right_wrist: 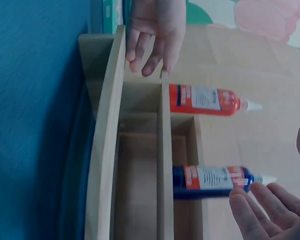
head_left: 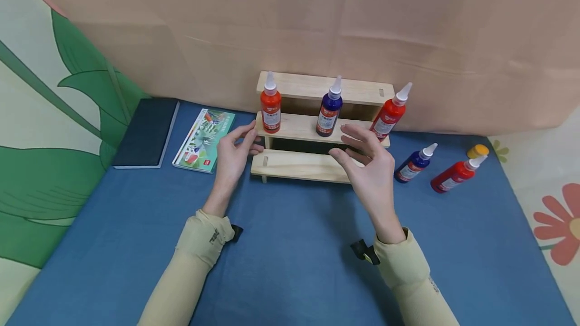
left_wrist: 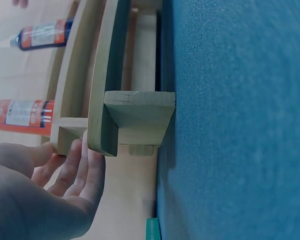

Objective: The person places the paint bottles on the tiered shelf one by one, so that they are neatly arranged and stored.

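Note:
A three-tier pale wooden rack (head_left: 301, 165) stands on the blue-covered table. My left hand (head_left: 235, 152) is at its left end, with mostly straight fingers touching the ends of the planks in the left wrist view. On the middle tier are a red bottle (head_left: 271, 107) at the left, a dark blue bottle (head_left: 329, 109) near the centre and another red bottle (head_left: 388, 117) at the right end, all with white pointed nozzles. My right hand (head_left: 371, 165) hovers over the rack's right part, fingers spread and loosely bent, holding nothing. It hides the right end of the front tier.
Right of the rack are a dark blue bottle (head_left: 412, 166), a red bottle (head_left: 455, 176) and a yellow-orange cap (head_left: 478, 151). To the left lie a green illustrated booklet (head_left: 204, 140) and a dark notebook (head_left: 146, 132). A beige cloth (head_left: 290, 19) hangs behind the table.

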The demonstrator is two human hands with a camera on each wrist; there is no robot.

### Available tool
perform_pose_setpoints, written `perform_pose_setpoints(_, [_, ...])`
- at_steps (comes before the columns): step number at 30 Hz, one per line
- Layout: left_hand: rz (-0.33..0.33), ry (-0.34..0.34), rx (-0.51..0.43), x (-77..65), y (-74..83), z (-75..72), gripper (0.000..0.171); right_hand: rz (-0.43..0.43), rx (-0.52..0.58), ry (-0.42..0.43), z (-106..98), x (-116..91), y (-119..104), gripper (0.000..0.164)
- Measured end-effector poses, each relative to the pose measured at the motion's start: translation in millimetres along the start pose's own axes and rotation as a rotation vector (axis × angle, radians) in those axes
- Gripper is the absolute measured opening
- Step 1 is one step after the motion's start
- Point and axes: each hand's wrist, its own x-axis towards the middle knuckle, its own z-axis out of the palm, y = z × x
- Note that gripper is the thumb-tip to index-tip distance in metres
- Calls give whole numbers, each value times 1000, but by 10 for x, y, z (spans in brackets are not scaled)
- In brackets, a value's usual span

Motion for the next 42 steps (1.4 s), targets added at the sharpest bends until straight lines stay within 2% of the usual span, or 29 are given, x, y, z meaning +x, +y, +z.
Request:
perform_pose_setpoints(8, [-22,5,16,-13,-17,-29,38,37,-41,23,-219,-55,87,48])
perform_pose_setpoints(16, [-17,0,17,2,-21,-11,38,34,-114,97,-599,-79,195,47])
perform_pose_setpoints(23, [-24,0,15,7,-13,-11,39,114,-204,153,-832,-163,308,47])
perform_pose_setpoints(33, [-42,3,36,0,2,-11,39,185,-311,231,-1179,-233,434,47])
perform_pose_setpoints(42, [-30,2,16,18,-16,-8,38,258,-316,280,-1410,-265,662,47])
